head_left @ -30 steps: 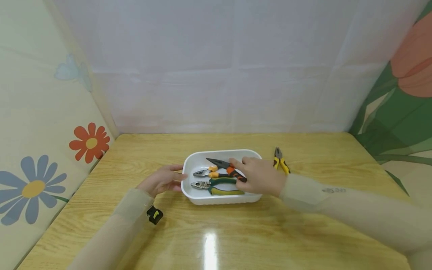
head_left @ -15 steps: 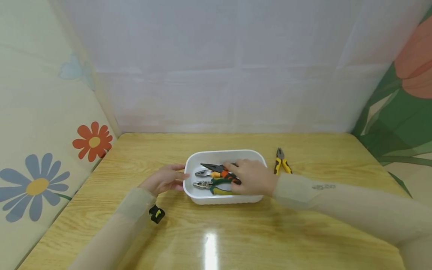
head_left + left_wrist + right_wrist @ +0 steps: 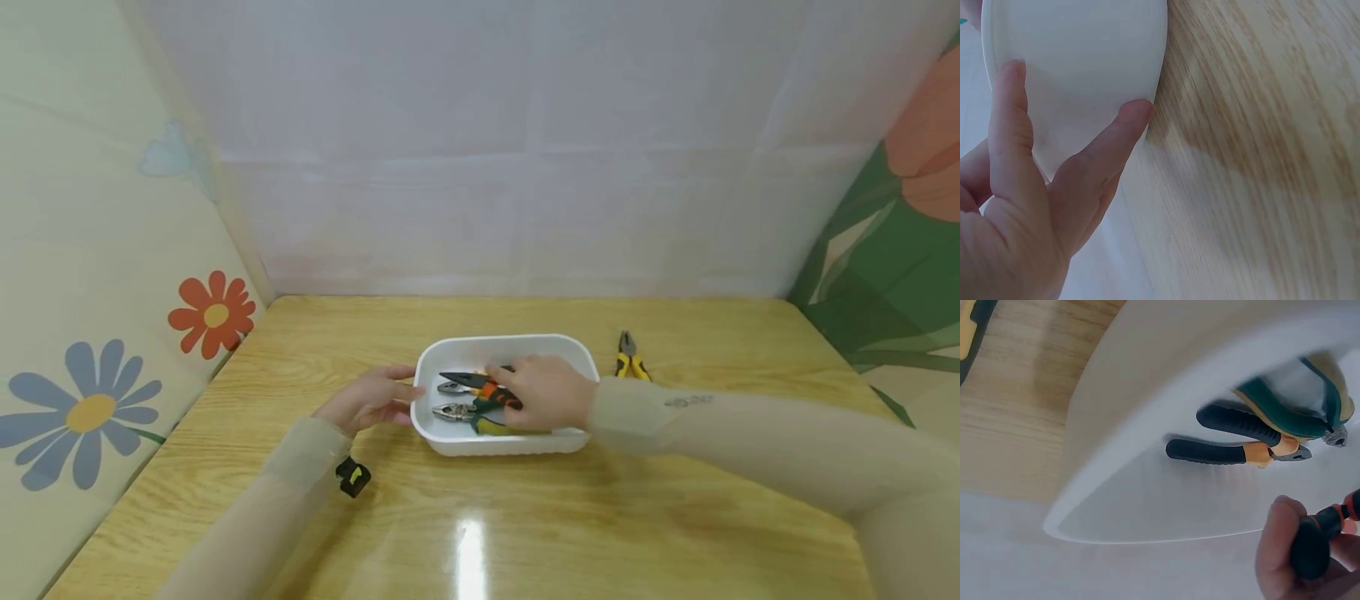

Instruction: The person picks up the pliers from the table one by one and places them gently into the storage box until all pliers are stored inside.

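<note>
A white plastic basin (image 3: 510, 446) stands on the table. At its left end my left hand (image 3: 367, 400) holds it, thumb over the rim and fingers against the outside wall. Inside the basin my right hand (image 3: 551, 390) grips long-nose pliers (image 3: 501, 394) with red and black handles, their dark nose pointing left. Under and beside them lie pliers with black and orange handles (image 3: 1210, 453) and combination pliers with green and yellow handles (image 3: 453, 412). My right hand hides part of these in the head view.
Yellow and black pliers (image 3: 628, 354) lie on the table, right of the basin, handles spread. A small black and yellow object (image 3: 353, 477) shows beside my left wrist. A pale cloth wall (image 3: 450, 167) rises behind the wooden table (image 3: 637, 517).
My right hand has moved left and nearer inside the basin, bringing the long-nose pliers over the black and orange ones. The left hand stays at the basin's end.
</note>
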A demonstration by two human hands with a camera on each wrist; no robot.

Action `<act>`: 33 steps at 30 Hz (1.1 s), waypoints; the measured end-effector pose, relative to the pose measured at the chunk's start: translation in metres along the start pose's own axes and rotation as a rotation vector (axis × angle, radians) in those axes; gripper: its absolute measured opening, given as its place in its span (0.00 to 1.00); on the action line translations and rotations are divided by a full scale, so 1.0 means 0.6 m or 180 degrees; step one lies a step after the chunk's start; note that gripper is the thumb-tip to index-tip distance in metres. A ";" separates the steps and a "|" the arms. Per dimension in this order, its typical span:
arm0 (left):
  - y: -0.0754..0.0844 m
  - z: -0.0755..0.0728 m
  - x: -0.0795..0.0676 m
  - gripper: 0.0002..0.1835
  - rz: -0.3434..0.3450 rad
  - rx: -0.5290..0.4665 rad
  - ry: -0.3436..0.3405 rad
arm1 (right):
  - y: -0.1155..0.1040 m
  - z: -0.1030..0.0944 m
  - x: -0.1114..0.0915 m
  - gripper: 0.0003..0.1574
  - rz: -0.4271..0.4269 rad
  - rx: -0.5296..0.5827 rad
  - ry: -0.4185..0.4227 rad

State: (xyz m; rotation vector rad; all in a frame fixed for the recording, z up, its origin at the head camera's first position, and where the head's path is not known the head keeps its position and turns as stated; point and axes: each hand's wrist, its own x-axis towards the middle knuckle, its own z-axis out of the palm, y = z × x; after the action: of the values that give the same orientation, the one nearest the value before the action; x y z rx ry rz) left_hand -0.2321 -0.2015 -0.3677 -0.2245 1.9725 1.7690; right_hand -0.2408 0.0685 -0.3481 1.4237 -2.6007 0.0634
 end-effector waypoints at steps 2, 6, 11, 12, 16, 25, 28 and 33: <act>0.000 0.001 0.001 0.33 -0.0009 0.0015 0.0008 | 0.002 0.001 0.005 0.38 -0.0011 -0.0027 -0.0036; 0.002 0.001 0.001 0.32 -0.0015 0.0020 0.0035 | 0.005 0.000 0.015 0.39 0.0032 -0.0015 -0.0202; 0.001 0.002 -0.001 0.32 0.0056 0.0012 -0.0022 | 0.012 0.006 0.028 0.42 0.0088 -0.0011 -0.0512; 0.001 0.002 -0.001 0.32 0.0066 0.0012 -0.0033 | 0.013 0.009 0.031 0.42 0.0104 -0.0022 -0.0570; 0.000 0.001 0.000 0.32 0.0062 0.0046 -0.0046 | 0.020 0.014 0.042 0.42 0.0089 -0.0013 -0.0689; -0.001 0.002 0.002 0.32 -0.0018 0.0012 0.0030 | 0.040 0.017 0.075 0.37 -0.0075 0.0161 -0.0969; 0.000 0.001 0.001 0.32 -0.0037 0.0000 0.0045 | 0.046 0.023 0.084 0.37 -0.0079 0.0171 -0.1067; 0.001 0.001 0.000 0.32 -0.0042 0.0011 0.0039 | 0.056 0.039 0.095 0.39 -0.0093 0.0182 -0.1141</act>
State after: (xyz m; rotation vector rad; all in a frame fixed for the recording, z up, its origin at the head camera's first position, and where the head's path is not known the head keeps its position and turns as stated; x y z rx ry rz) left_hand -0.2323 -0.2008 -0.3669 -0.2471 1.9779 1.7598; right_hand -0.3022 0.0365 -0.3598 1.6235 -2.8777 -0.1350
